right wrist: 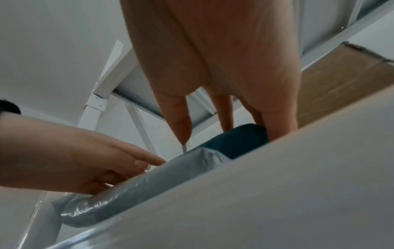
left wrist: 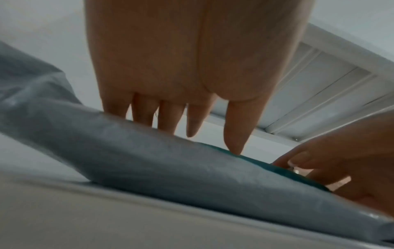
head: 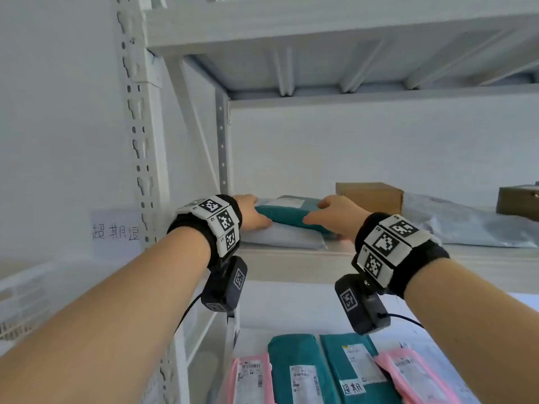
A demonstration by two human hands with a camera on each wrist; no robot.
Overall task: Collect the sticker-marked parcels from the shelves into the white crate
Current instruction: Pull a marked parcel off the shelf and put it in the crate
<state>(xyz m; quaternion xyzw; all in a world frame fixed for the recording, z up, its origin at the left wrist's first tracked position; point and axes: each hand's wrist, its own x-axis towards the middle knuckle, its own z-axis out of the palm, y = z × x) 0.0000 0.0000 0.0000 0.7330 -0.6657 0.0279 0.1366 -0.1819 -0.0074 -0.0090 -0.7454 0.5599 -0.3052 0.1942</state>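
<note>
With both hands on the teal parcel (head: 284, 215), which lies atop a grey mailer bag (head: 283, 239) on the upper shelf (head: 291, 259), the left hand (head: 252, 212) clasps its 9 o'clock end and the right hand (head: 335, 215) its 3 o'clock end; pulling could drag the slick mailer off too.

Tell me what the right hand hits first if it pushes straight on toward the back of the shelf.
Probably the brown cardboard box, just behind the right hand on the teal parcel; depth is unclear.
</note>
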